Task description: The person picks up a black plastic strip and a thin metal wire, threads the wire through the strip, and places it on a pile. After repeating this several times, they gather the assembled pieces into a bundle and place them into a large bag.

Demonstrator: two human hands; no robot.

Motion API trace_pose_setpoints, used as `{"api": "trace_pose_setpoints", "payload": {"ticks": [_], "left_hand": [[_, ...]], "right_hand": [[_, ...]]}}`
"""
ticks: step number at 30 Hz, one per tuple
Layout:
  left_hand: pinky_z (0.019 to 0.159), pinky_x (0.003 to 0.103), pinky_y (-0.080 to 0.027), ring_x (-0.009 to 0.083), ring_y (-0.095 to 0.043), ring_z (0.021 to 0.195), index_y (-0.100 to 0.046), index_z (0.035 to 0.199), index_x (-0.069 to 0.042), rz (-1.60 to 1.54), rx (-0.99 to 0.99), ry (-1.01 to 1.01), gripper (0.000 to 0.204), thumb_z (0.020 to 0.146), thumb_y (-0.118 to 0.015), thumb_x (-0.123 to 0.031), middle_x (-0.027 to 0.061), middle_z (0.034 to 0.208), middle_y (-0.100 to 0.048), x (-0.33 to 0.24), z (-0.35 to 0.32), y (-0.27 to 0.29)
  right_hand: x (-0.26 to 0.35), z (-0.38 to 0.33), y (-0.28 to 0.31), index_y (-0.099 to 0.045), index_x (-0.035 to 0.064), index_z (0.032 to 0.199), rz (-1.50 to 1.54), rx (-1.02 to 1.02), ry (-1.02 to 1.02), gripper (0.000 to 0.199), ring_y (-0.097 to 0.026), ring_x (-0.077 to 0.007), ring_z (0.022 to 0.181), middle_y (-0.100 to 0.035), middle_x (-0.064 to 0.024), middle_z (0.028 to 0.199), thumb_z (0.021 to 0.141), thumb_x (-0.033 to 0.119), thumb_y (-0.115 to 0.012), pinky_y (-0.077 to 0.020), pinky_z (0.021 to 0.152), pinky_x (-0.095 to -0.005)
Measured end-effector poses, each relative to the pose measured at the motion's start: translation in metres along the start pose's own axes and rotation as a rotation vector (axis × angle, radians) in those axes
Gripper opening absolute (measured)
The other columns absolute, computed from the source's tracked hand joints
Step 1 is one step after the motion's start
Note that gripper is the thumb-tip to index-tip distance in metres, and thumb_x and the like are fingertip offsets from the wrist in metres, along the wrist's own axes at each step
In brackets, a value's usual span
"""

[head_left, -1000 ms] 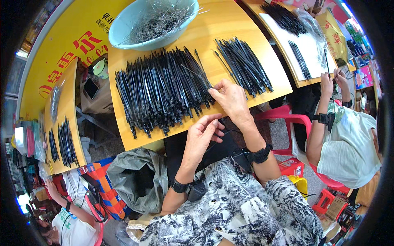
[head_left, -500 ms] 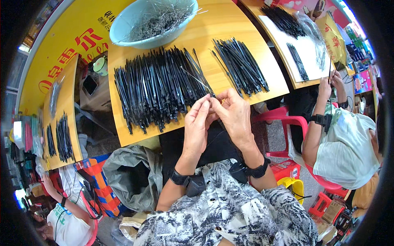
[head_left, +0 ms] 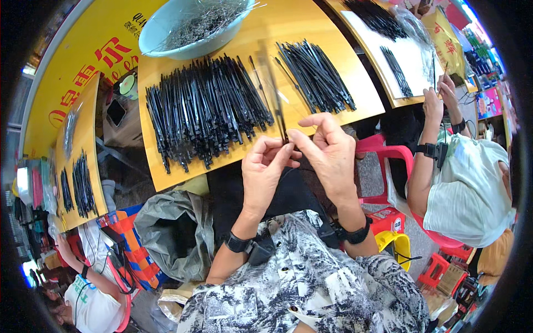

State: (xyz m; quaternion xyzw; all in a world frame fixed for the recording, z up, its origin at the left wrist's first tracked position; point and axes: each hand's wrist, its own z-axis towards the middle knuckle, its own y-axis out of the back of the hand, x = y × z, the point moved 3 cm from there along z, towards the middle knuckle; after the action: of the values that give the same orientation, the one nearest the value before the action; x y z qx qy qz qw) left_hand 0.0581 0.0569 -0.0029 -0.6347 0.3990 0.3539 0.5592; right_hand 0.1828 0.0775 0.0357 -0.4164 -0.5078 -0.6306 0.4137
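Because it is so slender, the thin black strip [head_left: 279,114] between the person's hands, by the near edge of the wooden table [head_left: 291,22], looks to me almost weightless. It points toward the far side, and its outer length is too blurred for me to make out the tip. I would judge it springy rather than soft, likely to whip if let go, and its glossy neighbours suggest a smooth, rather slippery skin. The near end seems the place to take hold, in a firm fingertip pinch; gripping far along could bend it.

The left hand [head_left: 260,173] does just that, its thumb and finger closed on the near end. The right hand [head_left: 334,156] comes in from the right with thumb and forefinger parted; whether its thumb touches the strip, or hidden fingers help grip, I cannot tell.

Just beyond, to the left, lies a wide row of black strips [head_left: 208,105], packed side by side; to the right, apart from it, is a smaller bundle [head_left: 316,75]. A pale blue basin [head_left: 186,54] of wiry pieces [head_left: 205,23] stands at the far left, and a grey bag [head_left: 189,272] gapes below the table's near left side.
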Motion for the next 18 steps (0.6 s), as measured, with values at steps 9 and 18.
{"api": "trace_pose_setpoints", "payload": {"ticks": [9,18], "left_hand": [[0.063,0.022,-0.051,0.0133,-0.061,0.076,-0.056,0.097,0.004,-0.092,0.058,0.139,0.015,0.083,-0.059,-0.001,0.0098,0.089,-0.062,0.005,-0.009,-0.008],[0.064,0.023,-0.05,0.0142,-0.061,0.075,-0.055,0.102,0.0,-0.262,0.089,0.285,0.019,0.086,-0.057,-0.011,0.008,0.089,-0.061,0.024,-0.004,0.0]], "right_hand": [[-0.003,-0.001,0.004,-0.058,-0.0008,0.078,0.171,0.072,-0.127,0.019,-0.044,-0.0033,0.043,-0.05,-0.0002,0.05,0.081,0.017,-0.064,-0.0352,0.038,-0.0215],[-0.004,-0.006,0.0,-0.059,-0.003,0.081,0.232,0.008,-0.118,0.015,-0.046,-0.0012,0.045,-0.052,-0.0004,0.054,0.084,0.012,-0.06,-0.0371,0.039,-0.0175]]}}
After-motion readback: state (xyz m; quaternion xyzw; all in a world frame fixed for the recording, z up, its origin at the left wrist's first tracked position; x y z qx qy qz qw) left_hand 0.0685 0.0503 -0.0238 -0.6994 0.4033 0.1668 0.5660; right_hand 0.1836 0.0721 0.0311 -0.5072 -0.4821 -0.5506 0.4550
